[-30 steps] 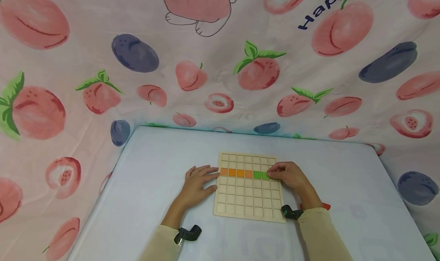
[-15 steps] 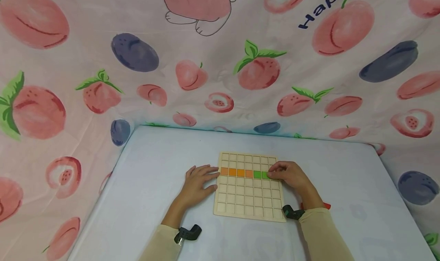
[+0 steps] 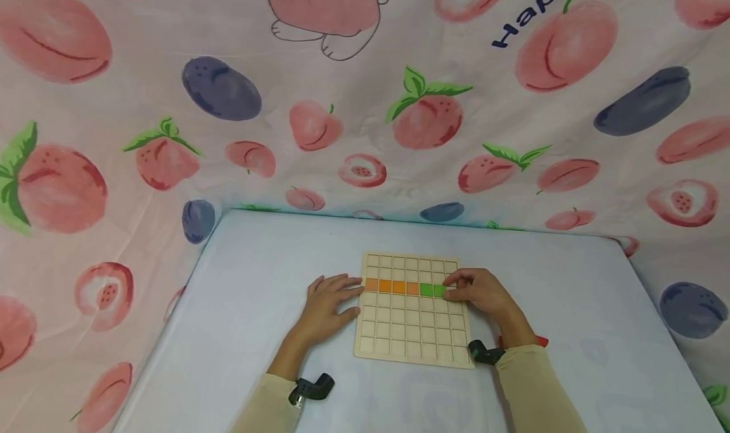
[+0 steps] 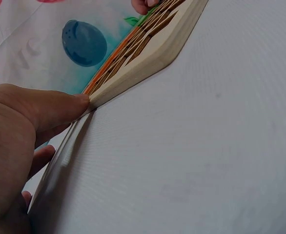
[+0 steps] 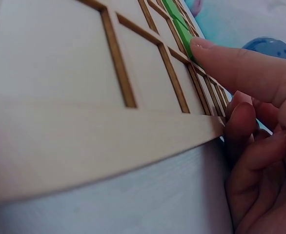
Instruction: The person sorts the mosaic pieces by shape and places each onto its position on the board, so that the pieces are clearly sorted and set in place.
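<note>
- One readable word, "Happy" [image 3: 525,18], is printed in navy letters on the wrinkled pink cloth [image 3: 371,113] in the head view, among peaches and blue ovals; its last letter is cut by the frame.
- The pale wooden board [image 3: 414,331] lies flat on the white tabletop [image 3: 274,262], square and gridded into small cells; four orange tiles [image 3: 385,286] and two green tiles [image 3: 426,290] sit side by side in one row.
- The left hand [image 3: 326,306] is at the board's left edge, its grip released and fingers extended; the right hand [image 3: 481,291] covers the row's right end, beside the green tiles.
- A red object [image 3: 542,342] shows partly behind the right wrist.
- In the left wrist view, the left thumb touches the board's smooth, thick edge near a rounded corner.
- In the right wrist view, the thumb meets a bright green tile between brown-edged dividers, the lower fingers curled beside the rim; whether this grip pinches the tile or merely touches it, I cannot tell.
</note>
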The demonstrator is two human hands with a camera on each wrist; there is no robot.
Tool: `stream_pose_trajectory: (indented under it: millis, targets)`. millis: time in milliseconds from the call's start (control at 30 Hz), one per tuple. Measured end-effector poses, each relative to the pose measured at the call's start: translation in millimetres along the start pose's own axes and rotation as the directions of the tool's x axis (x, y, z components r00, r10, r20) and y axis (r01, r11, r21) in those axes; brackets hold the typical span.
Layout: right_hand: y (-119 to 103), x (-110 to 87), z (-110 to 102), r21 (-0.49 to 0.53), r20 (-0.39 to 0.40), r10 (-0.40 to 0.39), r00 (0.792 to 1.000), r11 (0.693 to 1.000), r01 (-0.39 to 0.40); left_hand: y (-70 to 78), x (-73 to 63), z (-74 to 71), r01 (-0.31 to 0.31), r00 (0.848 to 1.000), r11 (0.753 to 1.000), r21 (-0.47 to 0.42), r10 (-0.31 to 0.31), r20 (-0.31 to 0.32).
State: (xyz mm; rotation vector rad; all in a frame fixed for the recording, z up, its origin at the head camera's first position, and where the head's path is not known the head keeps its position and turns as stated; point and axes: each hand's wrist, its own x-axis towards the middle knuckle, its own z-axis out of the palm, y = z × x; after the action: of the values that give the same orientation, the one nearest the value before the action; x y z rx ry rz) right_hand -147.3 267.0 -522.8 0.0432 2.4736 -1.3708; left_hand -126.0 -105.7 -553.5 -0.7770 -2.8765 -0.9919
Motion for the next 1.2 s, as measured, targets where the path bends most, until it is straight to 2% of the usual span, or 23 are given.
stream_pose_trajectory:
  millis: [800, 1033, 1200]
  targets:
    - [1.3, -0.4, -0.3, -0.068, 0.015, 0.005, 1.000, 0.998, -0.004, -0.1, -1.0, 0.5, -0.007, 1.000, 1.000, -0.008, 0.007, 0.000]
    - [6.0, -10.6, -18.2, -0.115, 0.091, 0.004, 0.996, 0.993, 0.007, 1.0, -0.4, 0.8, -0.009, 1.000, 1.000, -0.004, 0.009, -0.004]
    - [3.9, -24.4, -35.2, -0.154, 0.105, 0.021, 0.994, 0.988, -0.005, 1.0, -1.1, -0.4, -0.003, 1.000, 1.000, 0.004, 0.003, -0.005]
